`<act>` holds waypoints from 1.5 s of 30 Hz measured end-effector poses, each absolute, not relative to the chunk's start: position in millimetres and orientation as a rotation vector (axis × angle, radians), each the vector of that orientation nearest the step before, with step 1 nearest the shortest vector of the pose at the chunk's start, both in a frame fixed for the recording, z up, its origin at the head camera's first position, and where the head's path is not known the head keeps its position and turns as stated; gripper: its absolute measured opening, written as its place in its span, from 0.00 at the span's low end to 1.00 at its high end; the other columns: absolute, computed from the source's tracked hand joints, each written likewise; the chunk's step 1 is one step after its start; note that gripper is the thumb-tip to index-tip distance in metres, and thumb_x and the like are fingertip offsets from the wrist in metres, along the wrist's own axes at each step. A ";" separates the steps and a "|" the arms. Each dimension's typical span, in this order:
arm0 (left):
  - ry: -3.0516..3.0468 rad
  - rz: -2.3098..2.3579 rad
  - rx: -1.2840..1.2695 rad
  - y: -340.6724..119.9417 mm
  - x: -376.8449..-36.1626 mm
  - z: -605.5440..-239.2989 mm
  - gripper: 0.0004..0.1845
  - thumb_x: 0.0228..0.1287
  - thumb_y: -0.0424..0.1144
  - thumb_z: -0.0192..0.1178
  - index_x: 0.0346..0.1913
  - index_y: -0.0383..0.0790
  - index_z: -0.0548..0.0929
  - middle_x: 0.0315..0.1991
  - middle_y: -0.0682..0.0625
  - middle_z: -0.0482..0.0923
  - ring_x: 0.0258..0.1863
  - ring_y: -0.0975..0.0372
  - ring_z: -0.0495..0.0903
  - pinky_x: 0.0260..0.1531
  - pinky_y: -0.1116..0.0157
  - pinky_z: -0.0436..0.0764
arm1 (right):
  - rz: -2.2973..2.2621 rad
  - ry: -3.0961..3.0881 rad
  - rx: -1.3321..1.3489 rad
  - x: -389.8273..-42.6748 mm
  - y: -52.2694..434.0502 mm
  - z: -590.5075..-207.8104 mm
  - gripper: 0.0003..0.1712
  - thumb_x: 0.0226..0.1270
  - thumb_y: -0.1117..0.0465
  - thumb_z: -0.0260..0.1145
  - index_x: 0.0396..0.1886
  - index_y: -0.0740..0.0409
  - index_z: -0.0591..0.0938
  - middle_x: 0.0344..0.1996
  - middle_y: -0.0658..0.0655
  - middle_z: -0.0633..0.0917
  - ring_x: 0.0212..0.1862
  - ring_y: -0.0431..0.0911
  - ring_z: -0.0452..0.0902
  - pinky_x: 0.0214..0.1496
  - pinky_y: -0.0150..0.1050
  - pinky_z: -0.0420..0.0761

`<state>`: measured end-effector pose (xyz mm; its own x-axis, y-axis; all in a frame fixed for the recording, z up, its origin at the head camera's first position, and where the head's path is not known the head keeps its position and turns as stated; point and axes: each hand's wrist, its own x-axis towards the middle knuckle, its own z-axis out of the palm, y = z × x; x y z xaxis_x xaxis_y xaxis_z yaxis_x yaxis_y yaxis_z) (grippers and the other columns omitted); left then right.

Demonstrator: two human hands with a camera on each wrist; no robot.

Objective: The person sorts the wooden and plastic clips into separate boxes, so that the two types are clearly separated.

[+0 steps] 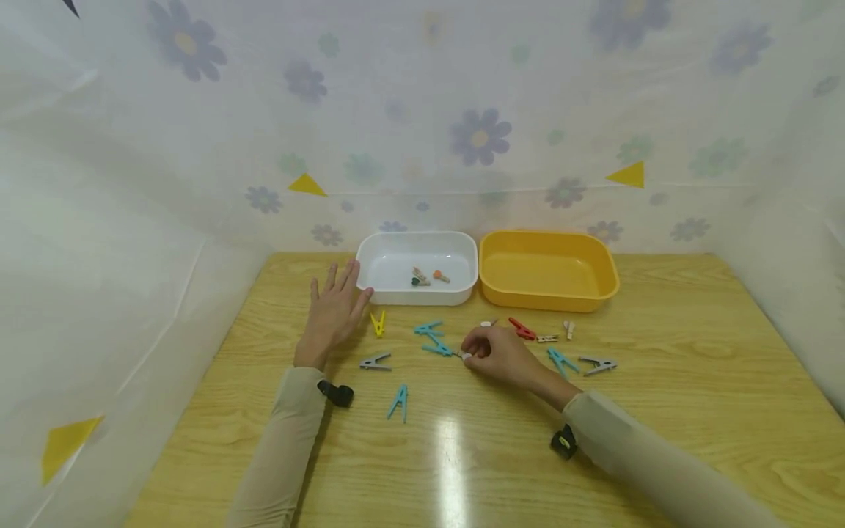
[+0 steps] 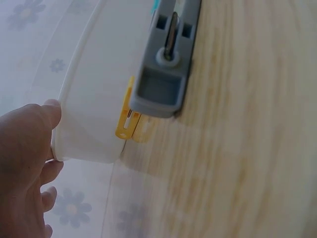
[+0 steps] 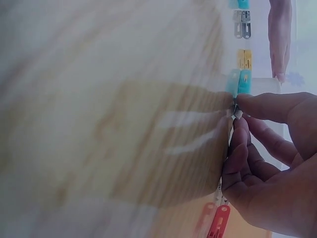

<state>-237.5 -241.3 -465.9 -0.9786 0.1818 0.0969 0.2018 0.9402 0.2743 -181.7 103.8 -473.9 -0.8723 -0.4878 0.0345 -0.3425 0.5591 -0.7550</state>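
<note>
My left hand (image 1: 333,315) rests at the left end of the white tray (image 1: 422,298), its fingers spread and fairly straight. In the left wrist view, its thumb (image 2: 52,113) touches the tray near the rim. My right hand (image 1: 505,357) pinches a small clothespin with a white end (image 1: 466,356) between thumb and fingertips, low over the table. Most of that clothespin is hidden by the fingers. Just left of it lies a blue clothespin (image 1: 439,349), with another blue clothespin (image 1: 428,328) behind. Inside the white tray are small wooden clothespins (image 1: 441,276) with coloured decorations.
A yellow tray (image 1: 549,301) stands right of the white one. Around the hands lie a yellow clothespin (image 1: 378,324), grey clothespins (image 1: 375,362) (image 1: 598,364), a red clothespin (image 1: 521,328), more blue clothespins (image 1: 398,403) (image 1: 562,362) and small wooden clothespins (image 1: 570,330). A patterned curtain (image 1: 422,147) hangs behind.
</note>
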 end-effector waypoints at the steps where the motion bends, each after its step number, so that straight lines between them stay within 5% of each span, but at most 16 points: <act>1: -3.028 -0.438 -0.297 -241.2 -237.4 -465.7 0.41 0.81 0.66 0.29 0.84 0.44 0.42 0.84 0.48 0.42 0.82 0.49 0.32 0.74 0.38 0.29 | -1.211 2.610 -0.707 -181.5 104.0 -474.2 0.05 0.62 0.67 0.75 0.37 0.60 0.87 0.30 0.48 0.86 0.33 0.38 0.79 0.38 0.33 0.81; 19: -3.000 -0.389 -0.316 -239.5 -242.2 -466.3 0.41 0.81 0.65 0.29 0.84 0.41 0.44 0.83 0.46 0.44 0.82 0.44 0.39 0.73 0.33 0.38 | -1.299 2.546 -0.724 -182.2 115.4 -469.1 0.04 0.63 0.69 0.74 0.37 0.59 0.89 0.32 0.49 0.87 0.35 0.41 0.81 0.40 0.36 0.83; 33: -3.018 -0.442 -0.300 -241.7 -238.3 -467.1 0.41 0.81 0.66 0.28 0.84 0.45 0.41 0.84 0.46 0.43 0.82 0.49 0.32 0.74 0.36 0.29 | -1.466 2.526 -0.721 -178.1 121.1 -460.4 0.06 0.66 0.70 0.72 0.42 0.60 0.88 0.40 0.54 0.89 0.41 0.46 0.85 0.45 0.37 0.86; 45: -3.010 -0.430 -0.307 -241.4 -238.3 -466.4 0.41 0.81 0.66 0.28 0.84 0.43 0.44 0.83 0.47 0.43 0.82 0.46 0.37 0.74 0.36 0.31 | -1.652 2.442 -0.691 -179.0 118.9 -447.2 0.06 0.68 0.69 0.72 0.44 0.63 0.88 0.41 0.57 0.89 0.43 0.50 0.86 0.44 0.35 0.86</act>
<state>-238.3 -241.4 -466.4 -0.9762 0.1854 0.1127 0.2096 0.9403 0.2683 -179.0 118.9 -447.2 -0.8899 -0.4284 0.1567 -0.3048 0.3027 -0.9031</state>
